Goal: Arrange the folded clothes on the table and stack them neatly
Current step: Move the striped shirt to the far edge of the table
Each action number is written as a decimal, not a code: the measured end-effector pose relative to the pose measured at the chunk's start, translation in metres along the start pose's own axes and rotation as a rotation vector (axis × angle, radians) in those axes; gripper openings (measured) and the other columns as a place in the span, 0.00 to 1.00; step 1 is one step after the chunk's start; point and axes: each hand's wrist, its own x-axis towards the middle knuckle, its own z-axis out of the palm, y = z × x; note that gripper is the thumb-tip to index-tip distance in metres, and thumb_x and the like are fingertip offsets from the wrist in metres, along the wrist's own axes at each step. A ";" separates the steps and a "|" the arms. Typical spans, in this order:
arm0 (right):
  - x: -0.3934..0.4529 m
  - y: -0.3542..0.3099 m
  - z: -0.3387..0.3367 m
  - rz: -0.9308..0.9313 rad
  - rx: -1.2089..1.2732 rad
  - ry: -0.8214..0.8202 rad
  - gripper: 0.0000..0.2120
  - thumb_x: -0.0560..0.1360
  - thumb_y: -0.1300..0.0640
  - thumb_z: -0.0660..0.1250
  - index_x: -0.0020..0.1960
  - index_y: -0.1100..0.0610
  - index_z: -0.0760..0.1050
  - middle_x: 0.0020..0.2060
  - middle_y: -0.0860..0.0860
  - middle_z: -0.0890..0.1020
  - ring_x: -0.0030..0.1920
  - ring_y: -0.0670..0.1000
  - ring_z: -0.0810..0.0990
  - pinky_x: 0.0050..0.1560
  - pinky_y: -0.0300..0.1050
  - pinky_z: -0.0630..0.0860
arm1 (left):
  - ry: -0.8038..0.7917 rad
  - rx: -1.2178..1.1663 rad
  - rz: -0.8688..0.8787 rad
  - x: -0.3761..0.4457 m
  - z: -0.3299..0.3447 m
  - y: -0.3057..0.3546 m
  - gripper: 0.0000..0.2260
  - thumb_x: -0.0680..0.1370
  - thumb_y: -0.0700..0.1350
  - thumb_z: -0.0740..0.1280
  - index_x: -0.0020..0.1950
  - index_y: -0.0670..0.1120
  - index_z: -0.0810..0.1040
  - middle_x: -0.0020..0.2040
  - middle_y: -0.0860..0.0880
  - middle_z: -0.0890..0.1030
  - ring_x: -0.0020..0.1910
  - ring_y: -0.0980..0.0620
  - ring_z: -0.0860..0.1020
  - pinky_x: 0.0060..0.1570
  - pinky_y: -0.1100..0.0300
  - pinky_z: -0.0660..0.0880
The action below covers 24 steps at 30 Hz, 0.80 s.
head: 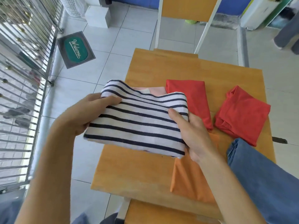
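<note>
Folded striped shirt [137,120] held over surface [178,67] left edge.
Left hand [84,113] and right hand [192,133] each grip a side.

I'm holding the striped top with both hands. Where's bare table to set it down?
Bare wood lies along the table's far end, beyond the two red pieces, and at the near-left corner beside the orange piece. The right side is crowded: reds, orange, jeans.

bare forearms, no sleeves in view, blue-grey trousers [9,212] below
</note>
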 end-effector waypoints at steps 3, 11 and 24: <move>0.003 -0.028 -0.001 -0.043 -0.002 -0.063 0.07 0.79 0.46 0.69 0.53 0.46 0.84 0.50 0.48 0.88 0.52 0.49 0.87 0.49 0.49 0.84 | -0.040 0.043 0.023 -0.003 -0.015 0.032 0.20 0.63 0.62 0.76 0.50 0.55 0.84 0.46 0.47 0.87 0.43 0.44 0.86 0.37 0.50 0.82; 0.098 -0.074 -0.014 -0.136 0.052 0.005 0.12 0.76 0.47 0.72 0.57 0.49 0.82 0.52 0.48 0.87 0.53 0.50 0.86 0.55 0.53 0.82 | 0.097 -0.042 0.208 0.079 -0.013 0.092 0.17 0.63 0.59 0.78 0.49 0.58 0.85 0.45 0.51 0.87 0.42 0.50 0.86 0.37 0.51 0.82; 0.309 -0.018 -0.036 -0.098 -0.180 0.186 0.03 0.79 0.53 0.69 0.51 0.45 0.78 0.47 0.45 0.85 0.47 0.45 0.84 0.41 0.40 0.79 | 0.210 -0.046 0.099 0.301 0.024 0.051 0.11 0.73 0.52 0.74 0.51 0.50 0.80 0.49 0.48 0.85 0.47 0.50 0.84 0.42 0.57 0.81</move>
